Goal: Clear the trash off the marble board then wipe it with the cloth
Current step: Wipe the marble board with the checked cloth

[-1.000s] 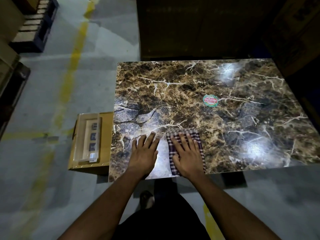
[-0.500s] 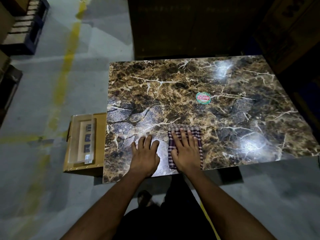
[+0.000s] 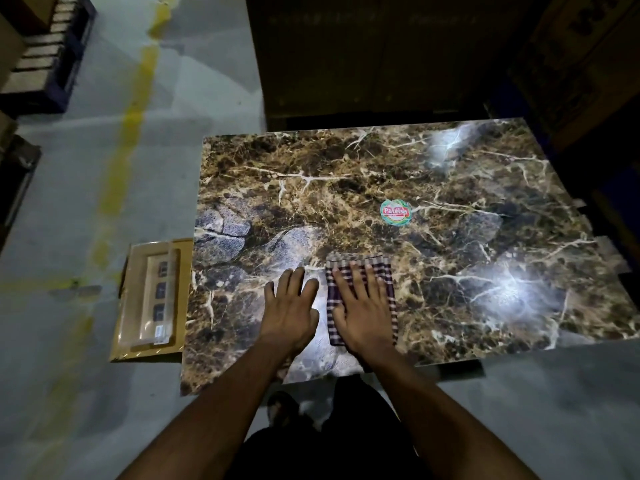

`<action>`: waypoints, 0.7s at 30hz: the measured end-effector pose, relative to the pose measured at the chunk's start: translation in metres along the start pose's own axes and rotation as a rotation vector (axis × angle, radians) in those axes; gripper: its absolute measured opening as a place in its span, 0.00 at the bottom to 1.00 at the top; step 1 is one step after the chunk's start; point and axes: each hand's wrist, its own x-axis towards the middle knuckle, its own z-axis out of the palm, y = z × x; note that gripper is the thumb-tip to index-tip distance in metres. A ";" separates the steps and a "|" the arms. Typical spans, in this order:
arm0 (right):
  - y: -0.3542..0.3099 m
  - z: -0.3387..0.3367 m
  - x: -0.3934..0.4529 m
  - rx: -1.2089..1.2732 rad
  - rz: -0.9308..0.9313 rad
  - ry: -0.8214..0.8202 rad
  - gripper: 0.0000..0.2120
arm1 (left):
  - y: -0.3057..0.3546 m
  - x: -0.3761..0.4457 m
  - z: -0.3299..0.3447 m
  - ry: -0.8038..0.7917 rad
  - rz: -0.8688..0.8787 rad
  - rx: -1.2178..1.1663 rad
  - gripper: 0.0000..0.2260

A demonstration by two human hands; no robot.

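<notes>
Wiping near edge, flat palms.
My right hand pressed the cloth flat, fingers straight; my left hand lay open on the marble board, holding nothing; best sweep evenly toward the sticker at one o'clock.

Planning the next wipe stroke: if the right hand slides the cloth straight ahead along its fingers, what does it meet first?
Probably nothing at first: the right hand points across bare marble board. The round sticker lies slightly right of that line, so the cloth may clip it.
</notes>
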 end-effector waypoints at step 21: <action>0.043 -0.030 0.107 0.009 0.012 0.052 0.34 | 0.009 0.064 -0.005 -0.041 -0.077 -0.029 0.28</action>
